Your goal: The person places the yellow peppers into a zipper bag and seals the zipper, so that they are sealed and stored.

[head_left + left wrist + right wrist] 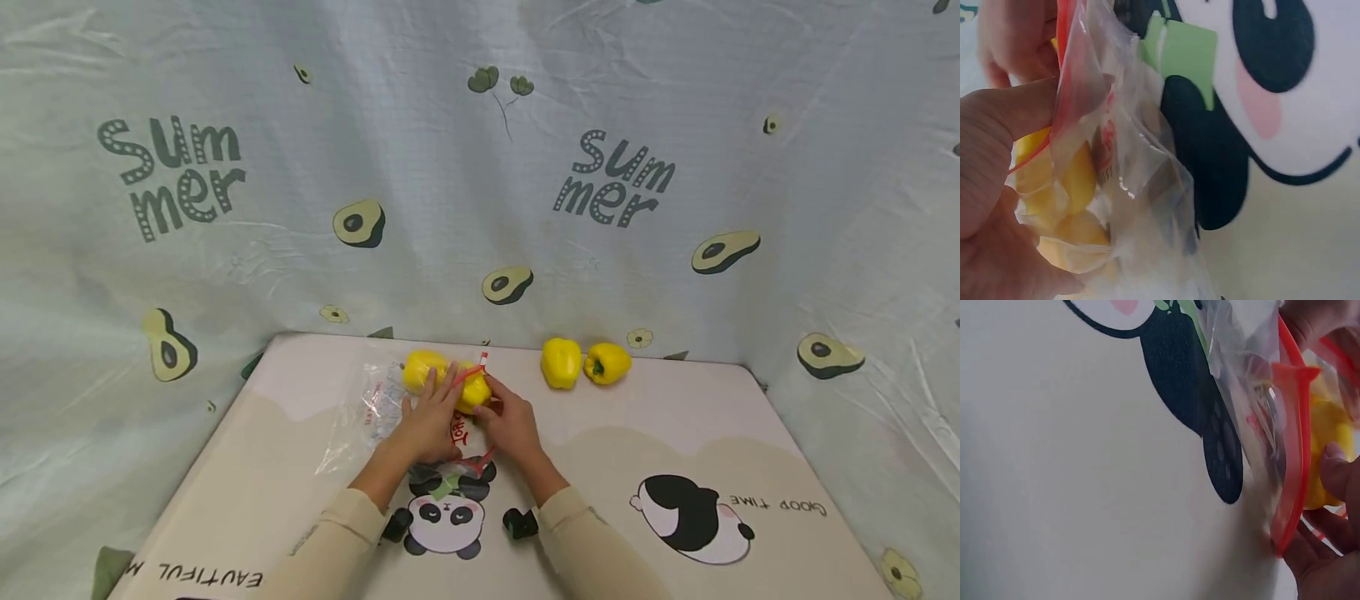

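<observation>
A clear plastic zip bag [381,404] with a red zip edge [1300,444] lies near the back of the table, its mouth facing right. One yellow bell pepper [422,371] sits inside it. My left hand [426,427] holds the bag at its mouth, fingers over the far side and thumb at the near red edge. With thumb and fingers, my right hand [514,423] grips a second yellow bell pepper [1329,447] at the mouth, partly within the red edges. In the left wrist view, yellow peppers [1075,178] show through the plastic.
Two more yellow bell peppers, one upright [561,363] and one on its side [608,363], are at the back, right of the bag. Two small black objects [519,523] are beside the forearms. A printed cloth [450,167] hangs behind the table [585,417].
</observation>
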Demonstrator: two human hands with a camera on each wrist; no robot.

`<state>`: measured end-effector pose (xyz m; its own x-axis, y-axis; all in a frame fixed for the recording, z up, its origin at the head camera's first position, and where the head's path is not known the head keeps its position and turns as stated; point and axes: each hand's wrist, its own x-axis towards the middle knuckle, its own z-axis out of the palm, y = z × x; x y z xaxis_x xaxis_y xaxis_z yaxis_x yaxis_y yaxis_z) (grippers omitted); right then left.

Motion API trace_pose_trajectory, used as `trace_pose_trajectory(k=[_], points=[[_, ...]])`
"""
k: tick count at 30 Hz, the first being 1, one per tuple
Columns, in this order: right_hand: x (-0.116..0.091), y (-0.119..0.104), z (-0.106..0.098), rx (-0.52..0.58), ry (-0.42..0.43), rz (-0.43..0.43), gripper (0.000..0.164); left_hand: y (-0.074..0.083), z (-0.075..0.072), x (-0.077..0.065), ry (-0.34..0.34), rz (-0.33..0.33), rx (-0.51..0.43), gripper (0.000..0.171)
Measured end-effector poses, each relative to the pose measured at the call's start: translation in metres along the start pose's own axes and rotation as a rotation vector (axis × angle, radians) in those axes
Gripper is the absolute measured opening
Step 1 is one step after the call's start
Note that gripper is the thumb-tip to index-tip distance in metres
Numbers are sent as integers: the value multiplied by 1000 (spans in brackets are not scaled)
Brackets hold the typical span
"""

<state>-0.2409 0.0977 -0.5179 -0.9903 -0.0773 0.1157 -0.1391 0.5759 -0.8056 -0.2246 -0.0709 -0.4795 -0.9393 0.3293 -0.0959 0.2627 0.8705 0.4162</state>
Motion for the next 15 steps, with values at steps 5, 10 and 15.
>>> trace_pose_trajectory(k=[5,10,15], points=[[2,-10,1,-77,-19,16,62,1,-1,-1,26,14,32,115],[1,-12,1,-40,11,51,50,2,-2,-1,26,18,26,116],[2,-9,3,-66,51,50,43,1,1,-1,21,21,29,118]])
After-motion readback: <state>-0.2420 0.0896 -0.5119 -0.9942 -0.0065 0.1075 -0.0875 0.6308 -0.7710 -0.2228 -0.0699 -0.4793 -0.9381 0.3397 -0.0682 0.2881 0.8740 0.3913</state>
